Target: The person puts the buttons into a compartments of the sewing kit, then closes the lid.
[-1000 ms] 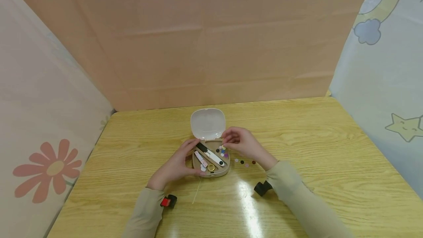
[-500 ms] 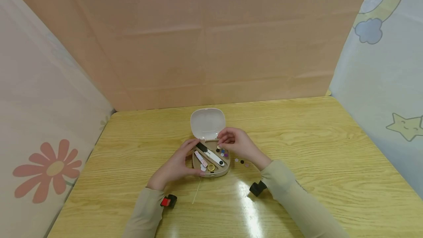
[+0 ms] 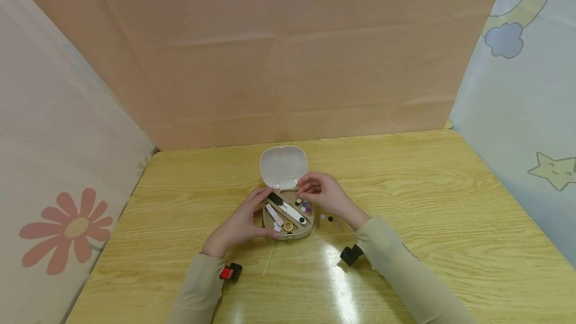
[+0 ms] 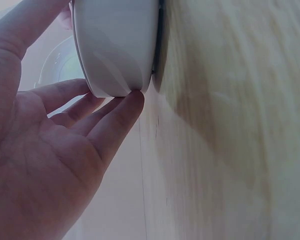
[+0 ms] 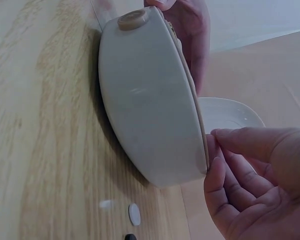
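Observation:
An open beige sewing kit box (image 3: 299,235) stands on the table, lid (image 3: 283,166) raised at the back. My left hand (image 3: 240,221) grips its left side, thumb at the front and fingers toward the back; in the left wrist view, fingertips (image 4: 135,97) touch the white wall. Over the back right compartment is my right hand (image 3: 330,195), fingers bent. In the right wrist view, its thumb (image 5: 250,140) is near the rim; whether something is pinched there is hidden. Several small buttons (image 3: 303,209) lie below it. A white thread snipper (image 3: 293,213) with a black end lies diagonally in the middle compartment.
The left compartment holds a pink-and-white tape-like item (image 3: 274,214) and a round gold item (image 3: 288,226). Loose buttons (image 3: 330,219) lie on the table right of the box. A thin pale stick (image 3: 268,259) lies in front. Fabric walls (image 3: 270,64) surround the table.
My right hand has shifted slightly left over the button compartment; a pale yellow button now shows below its fingertips. My left hand keeps its grip on the box.

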A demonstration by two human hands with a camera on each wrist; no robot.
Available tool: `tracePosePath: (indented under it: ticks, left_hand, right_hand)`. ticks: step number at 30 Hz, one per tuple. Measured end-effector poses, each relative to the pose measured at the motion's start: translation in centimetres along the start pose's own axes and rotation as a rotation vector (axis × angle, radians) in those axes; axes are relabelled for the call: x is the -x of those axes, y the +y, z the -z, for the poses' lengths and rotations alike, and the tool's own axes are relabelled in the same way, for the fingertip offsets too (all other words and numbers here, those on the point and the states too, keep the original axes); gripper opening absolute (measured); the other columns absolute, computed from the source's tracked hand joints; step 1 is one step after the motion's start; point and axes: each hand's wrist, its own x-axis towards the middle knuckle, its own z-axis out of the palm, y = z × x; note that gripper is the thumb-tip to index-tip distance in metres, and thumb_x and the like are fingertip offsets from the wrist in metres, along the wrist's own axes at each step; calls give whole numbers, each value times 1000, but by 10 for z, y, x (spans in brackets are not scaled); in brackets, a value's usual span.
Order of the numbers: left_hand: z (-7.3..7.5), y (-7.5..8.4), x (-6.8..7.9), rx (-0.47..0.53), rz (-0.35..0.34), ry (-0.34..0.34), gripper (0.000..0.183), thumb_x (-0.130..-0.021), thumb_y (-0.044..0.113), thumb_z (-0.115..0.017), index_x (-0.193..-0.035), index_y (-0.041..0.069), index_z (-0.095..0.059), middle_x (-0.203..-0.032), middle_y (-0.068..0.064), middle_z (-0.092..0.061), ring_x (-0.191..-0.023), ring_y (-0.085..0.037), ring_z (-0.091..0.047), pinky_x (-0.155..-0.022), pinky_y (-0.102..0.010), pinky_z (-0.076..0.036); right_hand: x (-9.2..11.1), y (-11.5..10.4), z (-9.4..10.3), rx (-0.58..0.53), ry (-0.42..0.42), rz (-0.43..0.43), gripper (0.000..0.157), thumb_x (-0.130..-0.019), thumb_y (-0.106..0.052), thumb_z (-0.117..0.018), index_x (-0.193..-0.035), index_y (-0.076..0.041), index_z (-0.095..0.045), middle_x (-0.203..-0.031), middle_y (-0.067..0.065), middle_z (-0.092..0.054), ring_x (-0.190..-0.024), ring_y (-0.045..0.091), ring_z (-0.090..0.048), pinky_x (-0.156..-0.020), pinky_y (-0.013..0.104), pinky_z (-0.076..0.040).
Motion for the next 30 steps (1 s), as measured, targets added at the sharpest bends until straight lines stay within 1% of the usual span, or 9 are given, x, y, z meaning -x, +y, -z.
tracePosePath:
  ticks: [4,7,11,16,18,20,25,28,30]
  left_hand:
    - [0,0,0,-4,-21,11,104,-66,41,-86,-150,14,-32,-145,2,-34,-133,-18,-32,-107,-43,-33]
    - [0,1,-1,0,-29,13,103,-66,39,-87,-150,13,-32,-145,1,-34,-134,-20,-32,-107,-44,-33]
    - [-1,4,0,18,-26,11,102,-67,29,-88,-150,11,-31,-145,-4,-34,-134,-24,-32,-106,-46,-36]
    - [-2,11,2,50,-22,21,100,-68,14,-88,-148,3,-30,-145,-15,-33,-134,-32,-31,-106,-53,-32]
    - [-2,12,2,54,-20,24,99,-68,12,-88,-148,1,-30,-145,-16,-33,-134,-34,-31,-106,-54,-31]
    - [-2,11,1,42,-17,21,100,-68,16,-88,-149,4,-30,-146,-13,-33,-134,-31,-31,-106,-52,-32]
    - [-1,4,0,16,-12,10,104,-66,31,-88,-150,13,-30,-145,-2,-34,-134,-22,-32,-107,-44,-34]
    - [-1,2,0,24,-10,10,105,-65,36,-88,-150,14,-31,-145,1,-33,-134,-20,-32,-107,-44,-34]
    - [0,2,1,26,-6,9,105,-65,37,-88,-150,14,-31,-146,2,-33,-134,-20,-31,-107,-44,-34]
  right_hand:
    - [2,-2,1,-14,-1,2,18,-87,2,-66,-105,4,-63,-93,13,-68,-84,25,-66,-75,28,-54]
    - [4,-3,3,-34,1,-5,17,-90,1,-64,-106,5,-63,-94,14,-68,-87,27,-66,-76,28,-55]
    - [6,-3,6,-78,-4,-23,17,-93,-1,-61,-109,5,-62,-97,16,-68,-90,28,-67,-78,31,-55]
    - [9,-3,9,-117,-11,-35,18,-94,-4,-59,-110,5,-62,-101,17,-68,-92,29,-67,-81,37,-55]
    - [11,-3,11,-123,-8,-30,19,-94,-4,-59,-110,6,-62,-101,18,-68,-92,30,-66,-82,39,-55]
    - [13,-3,13,-110,-1,-22,21,-95,-5,-59,-111,7,-62,-102,17,-68,-93,30,-66,-81,39,-55]
    - [20,-1,20,-71,13,-30,25,-96,-9,-58,-114,9,-60,-102,17,-67,-92,31,-65,-82,43,-54]
    - [23,2,26,-65,12,-36,26,-97,-11,-57,-114,9,-59,-101,17,-67,-91,32,-65,-81,46,-54]
    - [26,4,29,-55,13,-32,26,-97,-11,-57,-114,8,-60,-101,16,-67,-91,32,-65,-81,46,-54]
